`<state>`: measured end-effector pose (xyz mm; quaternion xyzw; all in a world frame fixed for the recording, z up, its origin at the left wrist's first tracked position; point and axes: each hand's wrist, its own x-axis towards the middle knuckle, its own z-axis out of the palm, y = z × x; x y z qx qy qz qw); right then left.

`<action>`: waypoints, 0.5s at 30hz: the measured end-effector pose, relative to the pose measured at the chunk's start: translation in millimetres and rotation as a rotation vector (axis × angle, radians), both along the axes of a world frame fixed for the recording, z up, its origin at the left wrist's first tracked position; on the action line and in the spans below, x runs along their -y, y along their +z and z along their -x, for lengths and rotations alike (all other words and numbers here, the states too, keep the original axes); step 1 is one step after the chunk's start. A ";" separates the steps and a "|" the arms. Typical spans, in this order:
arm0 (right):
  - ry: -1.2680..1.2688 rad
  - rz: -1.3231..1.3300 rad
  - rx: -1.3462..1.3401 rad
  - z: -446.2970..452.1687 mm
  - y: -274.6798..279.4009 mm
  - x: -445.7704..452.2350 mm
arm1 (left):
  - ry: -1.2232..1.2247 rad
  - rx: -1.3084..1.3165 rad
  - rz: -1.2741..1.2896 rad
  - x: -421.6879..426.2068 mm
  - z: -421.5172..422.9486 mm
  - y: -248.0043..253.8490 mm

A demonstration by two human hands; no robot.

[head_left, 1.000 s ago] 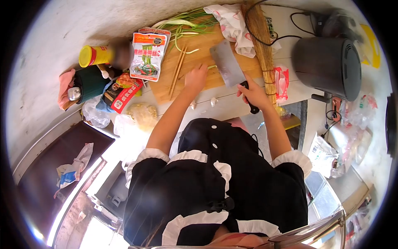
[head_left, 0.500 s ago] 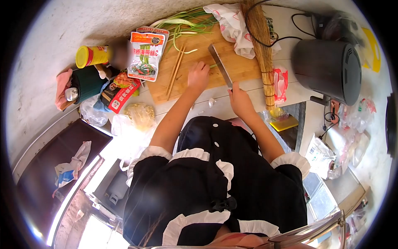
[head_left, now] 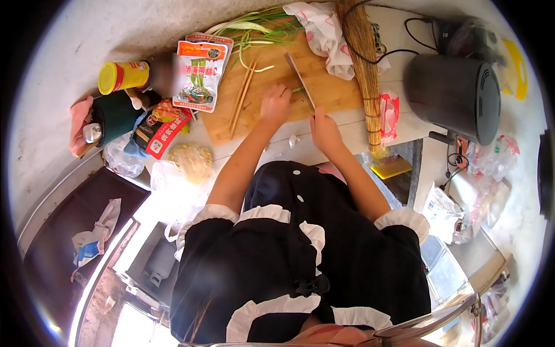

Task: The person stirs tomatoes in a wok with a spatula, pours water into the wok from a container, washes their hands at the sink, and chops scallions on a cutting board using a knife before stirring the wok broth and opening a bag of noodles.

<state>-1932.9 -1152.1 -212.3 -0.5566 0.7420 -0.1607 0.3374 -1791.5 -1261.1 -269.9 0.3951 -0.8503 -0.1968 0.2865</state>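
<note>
On the wooden cutting board (head_left: 341, 95), my left hand (head_left: 276, 105) is closed with its fingers bent, holding a green onion (head_left: 296, 90) whose short green end sticks out to the right. My right hand (head_left: 325, 130) grips the handle of a kitchen knife (head_left: 299, 78) at the board's front edge. The blade points away from me and leans left, its flat side close to the onion's end. Left of my left hand lies a pair of wooden chopsticks (head_left: 241, 99). More green onions (head_left: 254, 29) are heaped at the back of the board.
White-and-orange food packets (head_left: 196, 75) lean at the board's left, near a yellow tin (head_left: 124, 76) and a red-black packet (head_left: 162, 130). On the right are a straw whisk broom (head_left: 365, 75), a crumpled white bag (head_left: 324, 34) and a dark cylindrical appliance (head_left: 448, 98). A cable crosses the broom.
The knife and my right hand have shifted left, bringing the blade nearer my left hand. My left hand stays nearly in place on the green onion. The whole view has moved slightly.
</note>
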 end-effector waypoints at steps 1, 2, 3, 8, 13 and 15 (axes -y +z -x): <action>0.013 -0.049 -0.004 3.9 7.6 8.4 | 0.001 -0.005 0.009 -1.0 0.3 1.5; 0.027 -0.095 -0.006 8.9 17.4 18.5 | 0.003 -0.008 0.021 -0.4 0.1 3.2; 0.041 -0.141 -0.007 12.2 25.6 25.9 | 0.004 -0.009 0.033 1.3 -0.8 5.8; 0.082 -0.048 0.043 25.2 45.5 25.0 | -0.007 0.010 0.000 5.4 6.1 5.7; 0.031 -0.107 0.002 15.9 37.6 14.9 | -0.001 0.008 -0.010 7.2 10.7 3.0; 0.012 -0.122 0.005 11.2 37.9 12.7 | 0.003 0.003 -0.009 7.2 10.8 4.1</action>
